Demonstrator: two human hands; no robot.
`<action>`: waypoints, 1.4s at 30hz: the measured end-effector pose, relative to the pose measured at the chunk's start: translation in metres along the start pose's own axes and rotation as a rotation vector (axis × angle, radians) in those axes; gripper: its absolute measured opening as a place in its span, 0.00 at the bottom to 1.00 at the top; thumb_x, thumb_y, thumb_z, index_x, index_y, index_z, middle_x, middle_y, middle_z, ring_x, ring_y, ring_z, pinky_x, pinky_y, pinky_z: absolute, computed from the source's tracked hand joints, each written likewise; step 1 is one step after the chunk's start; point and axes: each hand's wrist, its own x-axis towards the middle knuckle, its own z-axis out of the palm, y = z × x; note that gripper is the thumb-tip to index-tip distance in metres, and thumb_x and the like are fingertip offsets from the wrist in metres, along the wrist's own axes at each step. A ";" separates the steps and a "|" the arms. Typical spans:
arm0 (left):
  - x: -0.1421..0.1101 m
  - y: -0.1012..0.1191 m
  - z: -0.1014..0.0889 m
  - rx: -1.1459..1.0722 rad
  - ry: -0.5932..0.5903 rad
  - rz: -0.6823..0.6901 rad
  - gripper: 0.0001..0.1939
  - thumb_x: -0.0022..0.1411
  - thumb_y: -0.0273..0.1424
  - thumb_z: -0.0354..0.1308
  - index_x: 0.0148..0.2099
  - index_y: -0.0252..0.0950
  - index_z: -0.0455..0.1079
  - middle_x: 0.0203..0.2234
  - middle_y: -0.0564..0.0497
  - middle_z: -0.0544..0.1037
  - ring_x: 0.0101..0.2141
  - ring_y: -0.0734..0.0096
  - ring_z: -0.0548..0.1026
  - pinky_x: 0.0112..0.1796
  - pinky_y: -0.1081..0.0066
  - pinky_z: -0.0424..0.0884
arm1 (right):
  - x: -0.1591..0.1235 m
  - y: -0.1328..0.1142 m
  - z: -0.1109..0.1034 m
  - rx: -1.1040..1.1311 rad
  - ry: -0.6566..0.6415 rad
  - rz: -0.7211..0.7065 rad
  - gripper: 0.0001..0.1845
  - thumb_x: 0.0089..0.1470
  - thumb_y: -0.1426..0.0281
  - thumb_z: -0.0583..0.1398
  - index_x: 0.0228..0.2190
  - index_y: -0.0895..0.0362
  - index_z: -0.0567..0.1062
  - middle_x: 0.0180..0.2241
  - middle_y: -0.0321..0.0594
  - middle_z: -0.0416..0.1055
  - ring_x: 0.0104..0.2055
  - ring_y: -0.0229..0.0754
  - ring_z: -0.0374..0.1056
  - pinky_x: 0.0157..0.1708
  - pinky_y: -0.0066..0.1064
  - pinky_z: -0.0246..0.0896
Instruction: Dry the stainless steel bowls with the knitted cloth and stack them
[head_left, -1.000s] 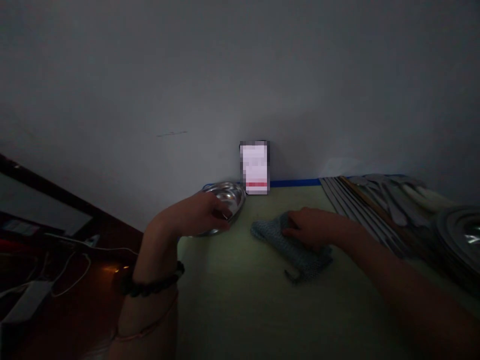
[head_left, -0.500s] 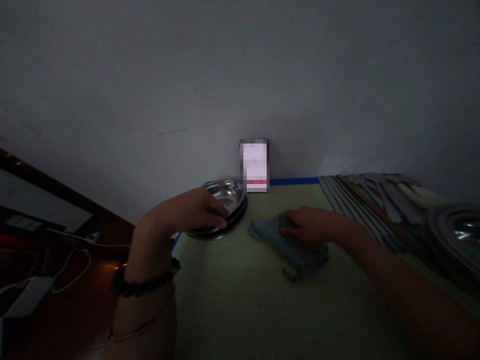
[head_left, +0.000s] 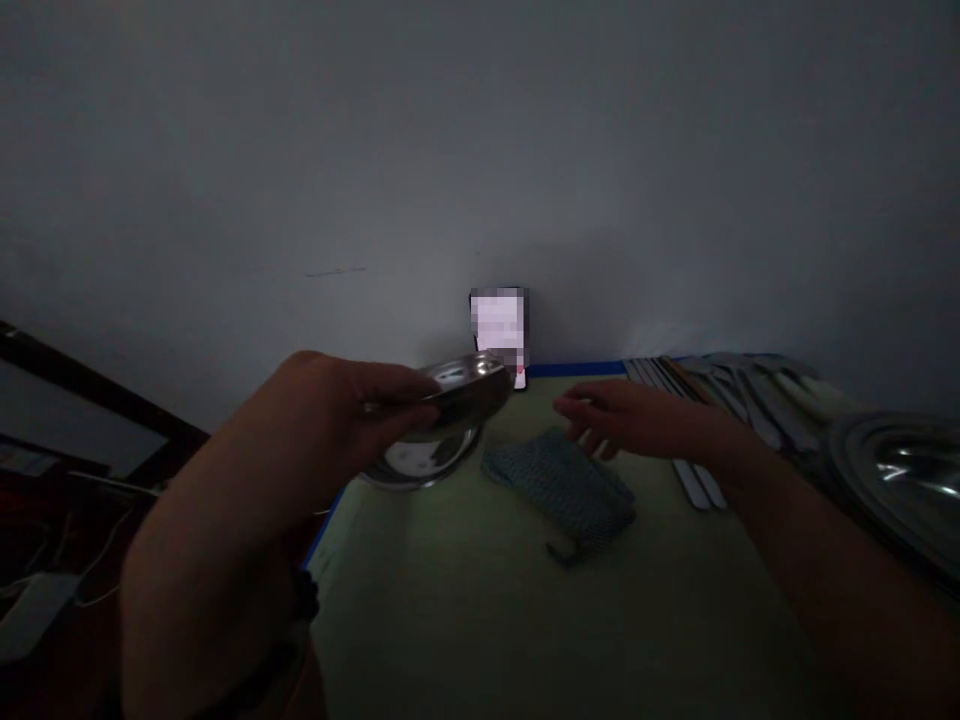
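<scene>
Pinched in my left hand (head_left: 375, 405) is a shiny metal bowl (head_left: 472, 392), tilted and raised off the table. Below it another metal bowl (head_left: 427, 465) rests at the table's left edge, partly covered by the lifted one. My right hand (head_left: 611, 415) hovers just above a grey-green knitted cloth (head_left: 566, 490) with its fingers apart and nothing in them. The cloth lies crumpled on the table, a small loop at its near corner.
A lit phone (head_left: 499, 325) leans on the wall at the back. Chopsticks (head_left: 694, 480) and several spoons (head_left: 765, 400) lie at the right, partly behind my right arm. Stacked metal plates (head_left: 862, 465) stand at the far right. The pale green table (head_left: 480, 620) has a blue edge.
My left hand has lifted the upper bowl from the stack and moved it right and up. My right hand has let go of the cloth and risen above it.
</scene>
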 end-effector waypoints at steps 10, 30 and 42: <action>0.002 0.012 0.030 0.229 -0.191 0.352 0.10 0.59 0.33 0.57 0.42 0.51 0.77 0.32 0.56 0.82 0.31 0.68 0.78 0.33 0.69 0.68 | 0.010 0.025 0.030 -0.407 -0.042 0.065 0.26 0.48 0.68 0.61 0.49 0.65 0.72 0.49 0.60 0.71 0.49 0.56 0.70 0.45 0.40 0.64; 0.014 0.044 0.047 0.166 0.117 0.845 0.09 0.64 0.24 0.51 0.43 0.35 0.71 0.35 0.49 0.81 0.35 0.66 0.77 0.39 0.63 0.69 | -0.053 0.011 -0.068 0.037 0.549 -0.197 0.20 0.56 0.53 0.51 0.27 0.54 0.72 0.30 0.40 0.73 0.34 0.43 0.68 0.32 0.31 0.61; 0.024 0.041 0.073 0.080 0.244 0.823 0.11 0.58 0.29 0.62 0.44 0.46 0.75 0.57 0.53 0.70 0.61 0.54 0.58 0.58 0.51 0.57 | -0.036 0.044 -0.073 0.170 0.638 -0.004 0.16 0.48 0.70 0.60 0.41 0.60 0.74 0.41 0.47 0.76 0.38 0.45 0.72 0.38 0.35 0.66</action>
